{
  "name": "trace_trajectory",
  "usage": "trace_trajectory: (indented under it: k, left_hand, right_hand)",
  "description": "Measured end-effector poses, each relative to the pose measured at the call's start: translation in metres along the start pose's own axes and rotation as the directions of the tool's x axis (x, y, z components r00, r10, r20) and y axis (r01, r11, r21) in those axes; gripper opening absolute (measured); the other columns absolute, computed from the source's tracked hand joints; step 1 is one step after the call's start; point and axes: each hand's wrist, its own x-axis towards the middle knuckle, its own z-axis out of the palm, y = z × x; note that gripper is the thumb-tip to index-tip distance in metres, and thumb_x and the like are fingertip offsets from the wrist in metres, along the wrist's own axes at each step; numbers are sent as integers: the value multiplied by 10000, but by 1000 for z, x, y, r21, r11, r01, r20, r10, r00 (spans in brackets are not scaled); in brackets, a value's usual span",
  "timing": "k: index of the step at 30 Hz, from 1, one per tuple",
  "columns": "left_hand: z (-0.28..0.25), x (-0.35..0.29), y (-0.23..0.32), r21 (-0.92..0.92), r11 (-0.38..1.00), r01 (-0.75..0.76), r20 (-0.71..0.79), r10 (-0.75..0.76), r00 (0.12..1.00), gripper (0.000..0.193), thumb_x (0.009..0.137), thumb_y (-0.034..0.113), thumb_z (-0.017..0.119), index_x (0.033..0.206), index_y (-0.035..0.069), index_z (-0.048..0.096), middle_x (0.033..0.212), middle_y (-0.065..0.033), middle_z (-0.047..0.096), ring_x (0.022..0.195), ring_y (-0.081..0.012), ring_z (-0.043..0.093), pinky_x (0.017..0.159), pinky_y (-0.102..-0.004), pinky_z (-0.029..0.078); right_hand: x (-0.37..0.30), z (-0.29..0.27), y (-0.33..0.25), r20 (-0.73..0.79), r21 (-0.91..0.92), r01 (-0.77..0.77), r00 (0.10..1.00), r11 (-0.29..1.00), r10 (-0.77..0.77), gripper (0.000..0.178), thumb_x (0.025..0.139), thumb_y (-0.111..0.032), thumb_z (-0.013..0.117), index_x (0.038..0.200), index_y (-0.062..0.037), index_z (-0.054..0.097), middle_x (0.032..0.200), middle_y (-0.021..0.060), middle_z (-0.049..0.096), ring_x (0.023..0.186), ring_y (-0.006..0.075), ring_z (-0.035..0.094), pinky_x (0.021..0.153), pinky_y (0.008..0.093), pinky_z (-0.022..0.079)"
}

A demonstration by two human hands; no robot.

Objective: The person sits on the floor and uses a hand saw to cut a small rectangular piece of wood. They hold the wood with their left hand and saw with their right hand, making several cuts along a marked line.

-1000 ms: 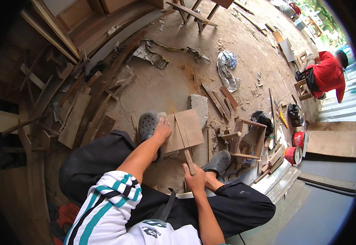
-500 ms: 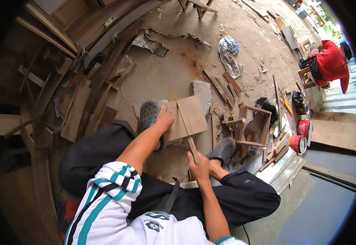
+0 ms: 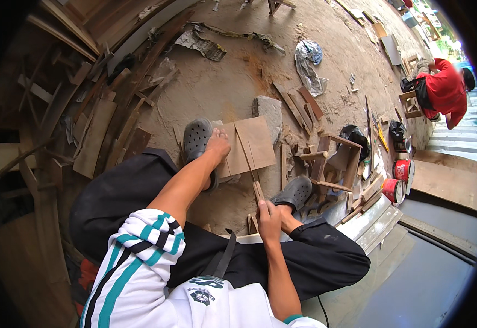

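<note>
A flat, light brown wooden board (image 3: 257, 139) lies on the ground between my feet, with a long narrow slit running across it. My left hand (image 3: 218, 146) rests on the board's left part beside my grey clog (image 3: 197, 139), its fingers laid flat along the surface. In my right hand (image 3: 269, 218), closed fingers grip the wooden handle of a thin-bladed handsaw (image 3: 257, 189). Its narrow blade reaches forward to the slit near the board's close edge. How deep the blade sits cannot be made out.
A small wooden frame (image 3: 353, 165) stands beside my right clog (image 3: 296, 192). A grey block (image 3: 267, 115) lies behind the board. Scrap planks (image 3: 99, 136) pile up on the left. Red cans (image 3: 393, 190) stand on the right, and a person in red (image 3: 446, 87) sits farther off.
My right hand has drawn the handsaw back toward me relative to the board. My left hand stays on the board. The whole view has shifted slightly.
</note>
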Motion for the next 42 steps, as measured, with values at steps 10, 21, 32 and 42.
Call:
trace_trajectory:
  k: [10, 21, 32, 42]
  left_hand:
    - [11, 4, -2, 14, 1000, 26, -29, -26, 999, 813, 879, 261, 659, 1520, -91, 304, 1615, -281, 244, 1502, -407, 265, 1246, -492, 133]
    - [4, 4, 3, 42, 999, -12, -61, 15, 998, 863, 840, 289, 699, 1510, -98, 317, 1593, -293, 287, 1481, -403, 317, 1237, -504, 162]
    - [5, 12, 0, 79, 996, -37, -90, 44, 995, 1061, 724, 457, 805, 1485, -112, 333, 1550, -316, 346, 1447, -406, 370, 1226, -475, 221]
    - [3, 4, -3, 123, 992, -41, -57, 49, 997, 1035, 751, 456, 790, 1483, -116, 334, 1539, -326, 359, 1448, -401, 376, 1226, -494, 210]
  right_hand:
    - [30, 7, -8, -4, -89, 131, 991, 987, -132, 408, 1020, -270, 499, 770, 49, 535, 616, 176, 496, 567, 194, 471, 566, 395, 383]
    - [80, 36, -12, -51, -141, 147, 986, 979, -156, 404, 1001, -293, 485, 847, 56, 617, 812, 310, 603, 797, 512, 599, 674, 485, 469]
    - [65, 24, 13, -46, -54, 187, 981, 981, -190, 392, 989, -295, 519, 793, 33, 606, 738, 302, 582, 744, 502, 595, 632, 509, 450]
    - [-12, -10, 14, -42, -84, 111, 993, 990, -114, 374, 978, -281, 545, 765, 19, 612, 737, 313, 585, 727, 493, 602, 619, 529, 442]
